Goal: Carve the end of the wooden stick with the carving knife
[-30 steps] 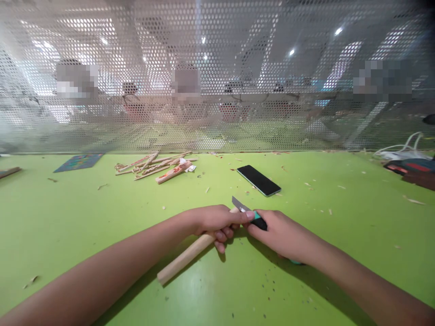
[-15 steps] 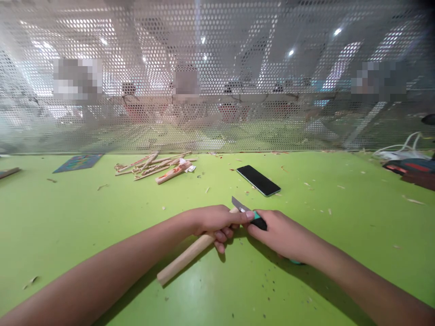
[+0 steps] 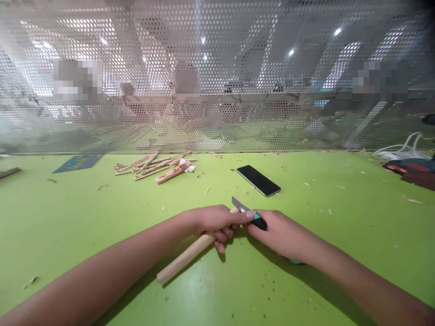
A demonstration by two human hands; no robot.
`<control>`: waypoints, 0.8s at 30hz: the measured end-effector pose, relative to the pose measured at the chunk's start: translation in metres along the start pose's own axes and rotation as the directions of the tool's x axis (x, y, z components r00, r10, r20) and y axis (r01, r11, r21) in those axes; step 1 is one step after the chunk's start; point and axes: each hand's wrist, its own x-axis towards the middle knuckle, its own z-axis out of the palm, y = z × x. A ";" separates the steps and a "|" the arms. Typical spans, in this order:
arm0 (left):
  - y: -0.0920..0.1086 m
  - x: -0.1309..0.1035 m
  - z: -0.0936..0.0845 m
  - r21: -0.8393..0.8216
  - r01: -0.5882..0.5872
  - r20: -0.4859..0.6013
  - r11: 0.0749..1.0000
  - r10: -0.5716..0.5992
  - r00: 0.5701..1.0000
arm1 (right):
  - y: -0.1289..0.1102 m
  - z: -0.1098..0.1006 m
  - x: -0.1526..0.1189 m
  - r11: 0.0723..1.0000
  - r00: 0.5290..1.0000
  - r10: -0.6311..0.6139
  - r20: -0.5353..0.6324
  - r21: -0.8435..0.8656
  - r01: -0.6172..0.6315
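My left hand [image 3: 215, 222] is wrapped round a pale wooden stick [image 3: 185, 261], whose near end points down and left. Its far tip shows just past my fingers. In my right hand [image 3: 280, 233], closed, is a utility knife [image 3: 259, 221] with a black and green handle. The knife's grey blade [image 3: 239, 204] lies across the stick's far end, pointing up and left. My left thumb presses on the knife near the base of the blade. Where the edge meets the wood is partly hidden by that thumb.
Beyond my hands lies a black phone [image 3: 258, 180]. Several carved sticks [image 3: 159, 165] are heaped at the back, with a patterned sheet [image 3: 78, 163] to their left. A perforated metal screen [image 3: 217, 122] closes off the table's far edge. White cables [image 3: 401, 147] sit far right; wood shavings dot the green table [image 3: 118, 290].
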 end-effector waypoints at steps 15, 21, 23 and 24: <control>-0.002 0.003 -0.003 0.017 -0.002 0.007 1.000 0.002 1.000 | -0.005 -0.002 -0.002 1.000 1.000 0.004 0.009 0.003 -0.004; -0.002 0.003 -0.003 0.013 0.002 0.013 1.000 -0.002 1.000 | -0.003 -0.002 -0.002 1.000 1.000 0.007 0.008 0.009 -0.007; -0.002 0.003 -0.003 0.018 0.013 0.007 1.000 -0.013 1.000 | -0.002 -0.002 -0.002 1.000 1.000 0.006 0.008 0.006 -0.006; -0.001 0.003 -0.003 0.020 0.014 0.007 1.000 -0.014 1.000 | -0.002 -0.002 -0.002 1.000 1.000 0.005 0.007 0.003 -0.005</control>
